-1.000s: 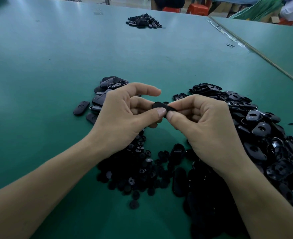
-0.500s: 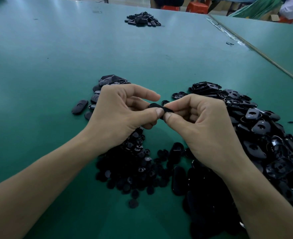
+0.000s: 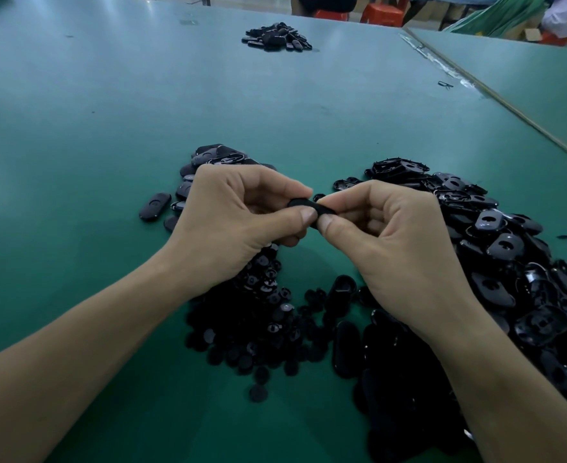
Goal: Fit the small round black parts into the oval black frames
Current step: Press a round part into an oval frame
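Note:
My left hand (image 3: pixel 238 215) and my right hand (image 3: pixel 398 242) meet in mid-air above the table, both pinching one oval black frame (image 3: pixel 303 204) between thumbs and fingers. My thumb tips press side by side on its near edge. Whether a round part sits in it is hidden. Under my left wrist lies a heap of small round black parts (image 3: pixel 258 315). A big pile of oval black frames (image 3: pixel 509 262) spreads under and right of my right hand. Behind my left hand lies a smaller group of closed oval pieces (image 3: pixel 205 162), one (image 3: pixel 155 206) apart at the left.
The green table (image 3: pixel 108 128) stretches far ahead, with another small heap of black pieces (image 3: pixel 277 36) near its far edge. A seam (image 3: pixel 495 95) runs diagonally to a second green table at the right. Red stools and a person's clothing show beyond the far edge.
Both hands have stayed together on the oval frame. My left forefinger has curled down onto the frame, and the thumbs now press closer together on it.

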A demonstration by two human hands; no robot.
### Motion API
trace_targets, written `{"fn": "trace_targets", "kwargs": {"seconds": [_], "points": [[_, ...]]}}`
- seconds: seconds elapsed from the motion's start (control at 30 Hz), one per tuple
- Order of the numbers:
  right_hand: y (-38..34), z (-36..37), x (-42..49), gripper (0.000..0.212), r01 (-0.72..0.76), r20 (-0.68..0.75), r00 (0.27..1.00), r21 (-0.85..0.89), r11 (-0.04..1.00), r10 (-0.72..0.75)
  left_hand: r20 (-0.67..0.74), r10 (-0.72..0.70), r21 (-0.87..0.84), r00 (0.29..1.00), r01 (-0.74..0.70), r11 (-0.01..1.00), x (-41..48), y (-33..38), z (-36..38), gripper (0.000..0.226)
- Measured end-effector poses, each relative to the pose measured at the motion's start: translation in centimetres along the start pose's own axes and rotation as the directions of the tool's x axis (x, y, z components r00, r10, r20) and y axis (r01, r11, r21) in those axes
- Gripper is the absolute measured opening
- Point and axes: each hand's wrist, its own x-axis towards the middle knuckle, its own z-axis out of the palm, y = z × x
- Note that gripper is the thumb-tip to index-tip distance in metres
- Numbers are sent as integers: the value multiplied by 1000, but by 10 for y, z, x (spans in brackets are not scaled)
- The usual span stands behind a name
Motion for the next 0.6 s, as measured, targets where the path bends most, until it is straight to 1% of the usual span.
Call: {"fn": "trace_targets", "kwargs": {"seconds": [0.23,0.37,0.5,0.6], "points": [[0,0,-1,10,19,-10,1000,-53,998,-19,-34,8,81,999,-5,997,-1,2,3,16],[-1,-2,0,13,40,-16,999,-36,999,-40,-98,50,95,994,-41,995,-2,-1,5,19],[0,0,0,11,51,-50,997,-111,993,-56,-173,109,155,979,-82,984,0,-4,4,19],[1,0,0,17,47,-69,996,-218,975,-63,-273,147,195,951,-95,976,4,-5,-1,17]]}}
